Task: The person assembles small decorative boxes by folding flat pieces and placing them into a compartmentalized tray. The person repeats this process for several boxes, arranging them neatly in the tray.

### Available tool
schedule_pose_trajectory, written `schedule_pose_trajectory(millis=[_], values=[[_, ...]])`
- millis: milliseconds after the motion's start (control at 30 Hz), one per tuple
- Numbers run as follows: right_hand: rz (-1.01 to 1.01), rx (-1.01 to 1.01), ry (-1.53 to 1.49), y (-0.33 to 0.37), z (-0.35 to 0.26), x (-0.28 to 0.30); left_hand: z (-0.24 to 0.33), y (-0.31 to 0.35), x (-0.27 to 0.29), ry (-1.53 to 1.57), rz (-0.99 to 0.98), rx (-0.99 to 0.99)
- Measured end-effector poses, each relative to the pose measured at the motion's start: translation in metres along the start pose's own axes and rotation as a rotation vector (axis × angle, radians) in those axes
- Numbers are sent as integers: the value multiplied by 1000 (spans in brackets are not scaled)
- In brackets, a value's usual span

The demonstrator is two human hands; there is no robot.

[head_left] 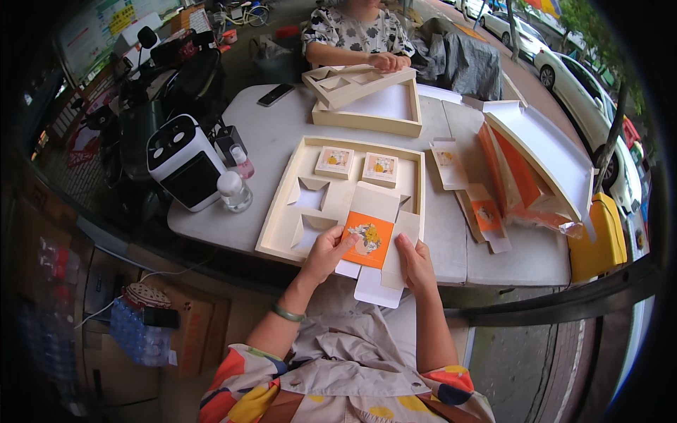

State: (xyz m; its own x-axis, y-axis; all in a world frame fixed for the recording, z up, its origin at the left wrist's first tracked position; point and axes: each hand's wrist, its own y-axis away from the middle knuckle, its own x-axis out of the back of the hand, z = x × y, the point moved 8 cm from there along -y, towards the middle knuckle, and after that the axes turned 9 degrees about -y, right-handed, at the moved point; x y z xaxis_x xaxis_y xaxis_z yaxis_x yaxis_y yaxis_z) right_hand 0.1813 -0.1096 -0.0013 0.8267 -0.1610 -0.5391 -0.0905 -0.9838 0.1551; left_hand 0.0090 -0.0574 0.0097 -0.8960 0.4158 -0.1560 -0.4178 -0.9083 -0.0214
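Head view: the orange carton (368, 238) (flower-printed) lies between both hands (327, 254), each clamped on one side.

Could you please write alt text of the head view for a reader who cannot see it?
A person's left hand and right hand hold an unfolded orange-and-cream carton over a cream tray with two small square boxes. Across the pale table, another person's hand rests on a cream insert.

Hands (326, 254) partly hidden (by carton (367, 241)), co-worker (358, 32) cropped
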Motion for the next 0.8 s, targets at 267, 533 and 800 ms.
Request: schedule_pose_trajectory(millis=[267,533,800], values=[[-146,-111,199,9,-3,-14,2,-3,7,50,80,-51],[-189,-151,4,4,8,0,-8,-8,11,68,115,-6],[-347,35,-125,-7,-18,-32,-1,-18,3,111,198,-107]])
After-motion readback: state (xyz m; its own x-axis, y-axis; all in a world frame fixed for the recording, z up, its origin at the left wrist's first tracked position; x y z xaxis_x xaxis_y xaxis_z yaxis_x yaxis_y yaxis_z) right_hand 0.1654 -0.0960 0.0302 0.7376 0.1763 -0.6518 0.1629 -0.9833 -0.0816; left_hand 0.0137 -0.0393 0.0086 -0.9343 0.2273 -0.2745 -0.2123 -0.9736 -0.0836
